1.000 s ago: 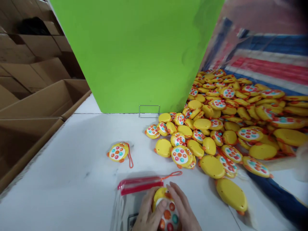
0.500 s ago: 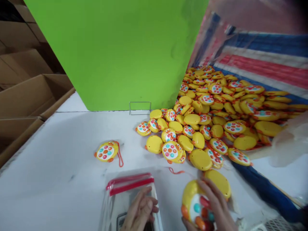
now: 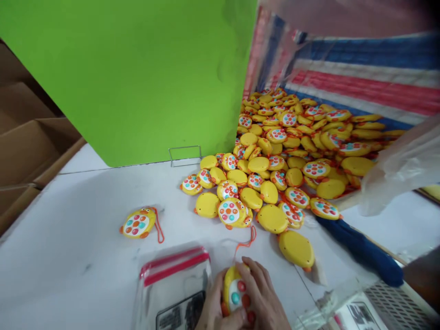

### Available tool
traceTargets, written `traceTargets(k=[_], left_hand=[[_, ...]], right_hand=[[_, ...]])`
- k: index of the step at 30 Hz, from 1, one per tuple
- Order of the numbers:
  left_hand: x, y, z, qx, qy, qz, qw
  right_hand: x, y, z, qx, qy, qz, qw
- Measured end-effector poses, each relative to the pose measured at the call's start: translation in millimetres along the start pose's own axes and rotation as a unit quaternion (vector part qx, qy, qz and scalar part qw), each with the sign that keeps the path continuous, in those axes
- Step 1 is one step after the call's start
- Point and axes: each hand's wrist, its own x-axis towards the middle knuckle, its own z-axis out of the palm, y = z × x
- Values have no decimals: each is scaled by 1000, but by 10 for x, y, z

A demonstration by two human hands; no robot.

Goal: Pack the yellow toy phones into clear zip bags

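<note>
Low in the view, my left hand [image 3: 220, 305] and my right hand [image 3: 263, 293] close around a yellow duck-shaped toy [image 3: 234, 293] with coloured round buttons on a white face. Its orange cord loop [image 3: 246, 238] trails out above the fingers onto the table. Part of the toy is hidden by my right fingers. Just left of my hands lies a clear plastic zip bag [image 3: 175, 279] with a red top strip and a black printed label. A single toy of the same kind [image 3: 137, 223] rests button side up farther left, its cord beside it.
A large heap of yellow toys [image 3: 271, 165] spreads from the back right toward the middle. Behind the white table [image 3: 96, 256] stands a green board [image 3: 137, 82], with a wire stand [image 3: 185, 156] at its foot. Cardboard boxes [image 3: 37, 142] are at left; a white basket [image 3: 398, 298] is at lower right.
Half a second ago my right hand held the toy off to the right, apart from my open left hand. Now both hands are together on it. The view has shifted to the right.
</note>
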Motion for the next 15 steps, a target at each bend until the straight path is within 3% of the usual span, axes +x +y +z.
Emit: traceTargets(k=[2, 5, 7, 9, 11, 13, 15], left_hand=[[-34, 61, -4, -28, 6, -14, 999], [-77, 101, -14, -67, -5, -33, 997], [-82, 64, -17, -95, -18, -41, 994], [-74, -19, -32, -96, 18, -49, 994], [-63, -118, -66, -54, 110, -60, 991], [-61, -201, -107, -6, 191, -57, 980], [-71, -248, -129, 15, 212, -47, 976]], right_hand=[[-25, -67, -15, 139, -3, 81, 987], [-73, -154, -48, 362, -2, 216, 907], [-97, -189, -58, 419, 3, 267, 868], [-116, -197, -52, 403, 17, 272, 874], [-131, -187, -31, 398, 15, 256, 881], [-141, -174, -1, 436, -5, 244, 866], [-144, -174, 29, 480, -11, 254, 840]])
